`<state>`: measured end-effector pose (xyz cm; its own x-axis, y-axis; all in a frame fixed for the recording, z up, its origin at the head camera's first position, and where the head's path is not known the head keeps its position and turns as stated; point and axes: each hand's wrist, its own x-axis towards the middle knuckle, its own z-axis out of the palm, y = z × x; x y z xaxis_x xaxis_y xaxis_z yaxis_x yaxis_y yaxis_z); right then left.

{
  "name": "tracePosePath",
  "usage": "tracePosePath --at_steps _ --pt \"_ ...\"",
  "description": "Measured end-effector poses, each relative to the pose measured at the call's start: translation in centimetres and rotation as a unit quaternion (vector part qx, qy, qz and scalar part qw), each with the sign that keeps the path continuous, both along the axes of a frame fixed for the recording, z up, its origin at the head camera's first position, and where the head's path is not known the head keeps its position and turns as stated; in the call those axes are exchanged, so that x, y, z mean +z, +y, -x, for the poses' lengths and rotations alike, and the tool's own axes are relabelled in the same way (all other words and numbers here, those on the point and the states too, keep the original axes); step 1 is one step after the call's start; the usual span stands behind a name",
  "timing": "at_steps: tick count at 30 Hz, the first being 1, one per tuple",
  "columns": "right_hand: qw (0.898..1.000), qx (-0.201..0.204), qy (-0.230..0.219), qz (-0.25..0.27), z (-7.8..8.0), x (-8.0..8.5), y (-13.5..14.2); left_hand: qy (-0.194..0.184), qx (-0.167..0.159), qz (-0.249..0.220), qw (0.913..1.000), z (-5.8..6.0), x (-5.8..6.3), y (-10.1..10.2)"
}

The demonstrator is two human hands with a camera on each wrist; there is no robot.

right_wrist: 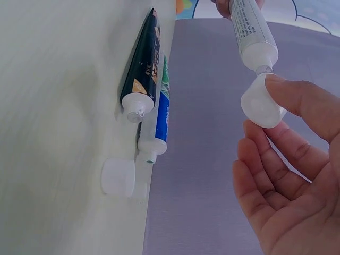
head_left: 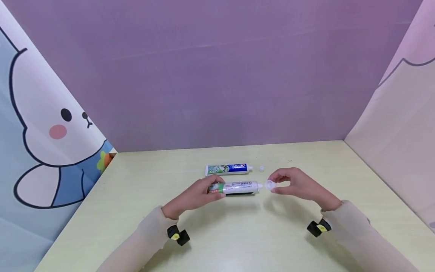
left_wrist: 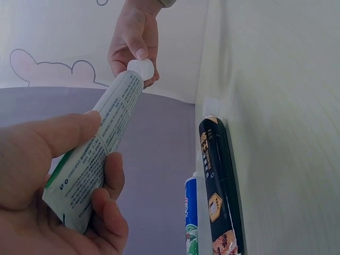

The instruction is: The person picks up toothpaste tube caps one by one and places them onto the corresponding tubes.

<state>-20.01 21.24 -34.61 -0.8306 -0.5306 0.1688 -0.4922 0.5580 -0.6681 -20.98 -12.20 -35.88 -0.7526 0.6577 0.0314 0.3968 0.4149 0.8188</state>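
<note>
My left hand (head_left: 200,192) grips a white toothpaste tube (head_left: 242,187) around its lower end and holds it above the table. Between thumb and fingers, my right hand (head_left: 299,184) pinches a white cap (head_left: 270,184) just off the tube's nozzle; a narrow gap shows in the head view. In the right wrist view a black toothpaste tube (right_wrist: 143,69) lies uncapped on the table, mostly hidden under the white tube in the head view. Behind it lies a blue and green toothpaste tube (head_left: 227,169), also uncapped.
A small white cap (head_left: 261,168) sits by the blue tube's nozzle. Another white cap (right_wrist: 118,177) lies near the black tube's nozzle. A purple wall panel (head_left: 221,83) rises behind the pale table (head_left: 238,234), with printed panels at both sides.
</note>
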Motion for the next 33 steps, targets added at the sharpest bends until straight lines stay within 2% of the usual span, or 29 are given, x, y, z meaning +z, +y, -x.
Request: tracePosePath --at_steps 21,33 --pt "1.000 -0.006 -0.015 0.018 0.40 -0.11 -0.73 -0.021 0.008 -0.010 0.9997 -0.05 0.33 -0.17" --pt "0.999 -0.009 -0.019 0.039 0.29 -0.48 -1.03 -0.010 -0.001 -0.014 0.9999 0.06 -0.07 0.03"
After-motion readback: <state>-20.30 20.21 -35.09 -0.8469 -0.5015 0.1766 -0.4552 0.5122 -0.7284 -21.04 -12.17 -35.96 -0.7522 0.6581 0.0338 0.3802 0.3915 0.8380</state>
